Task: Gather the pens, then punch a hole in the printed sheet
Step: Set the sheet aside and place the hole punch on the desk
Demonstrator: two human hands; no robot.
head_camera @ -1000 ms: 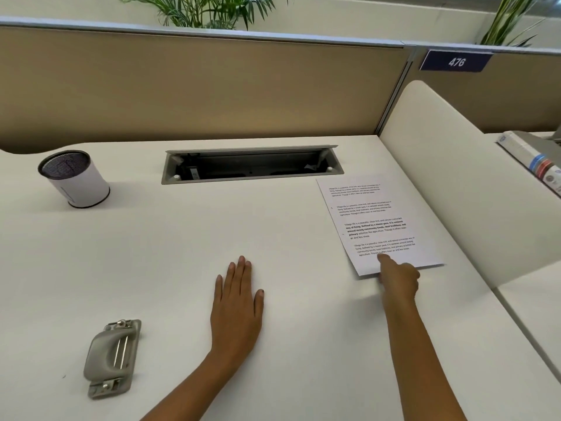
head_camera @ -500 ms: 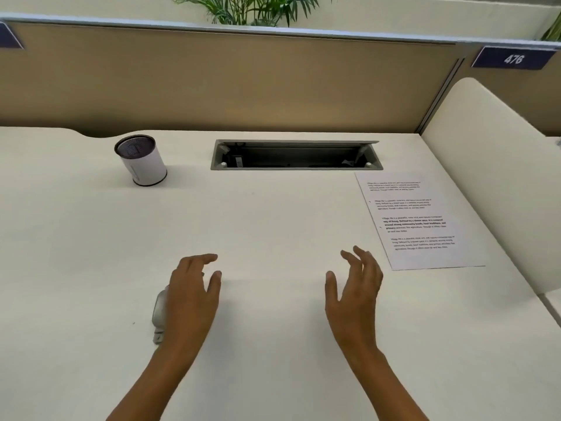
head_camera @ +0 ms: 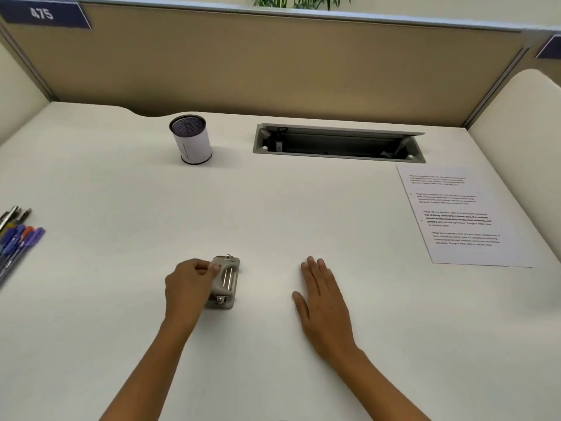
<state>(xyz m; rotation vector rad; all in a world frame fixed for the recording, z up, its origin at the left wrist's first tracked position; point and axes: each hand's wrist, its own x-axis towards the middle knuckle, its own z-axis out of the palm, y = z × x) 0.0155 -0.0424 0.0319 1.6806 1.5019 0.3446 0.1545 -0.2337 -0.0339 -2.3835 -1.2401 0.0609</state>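
A grey metal hole punch lies on the white desk near the front middle. My left hand curls around its left side, fingers closed on its edge. My right hand rests flat and open on the desk, right of the punch and apart from it. The printed sheet lies flat at the right, away from both hands. Several pens, mostly blue and purple with some silver, lie in a bunch at the far left edge. A mesh pen cup with a white label stands upright at the back left.
An open cable tray slot is sunk into the desk at the back. A tan partition wall closes the back. A cream curved divider rises on the right side.
My right hand left the sheet and came down flat on the desk. My left hand moved onto the hole punch and closed on it. The view swung left, showing the pens.
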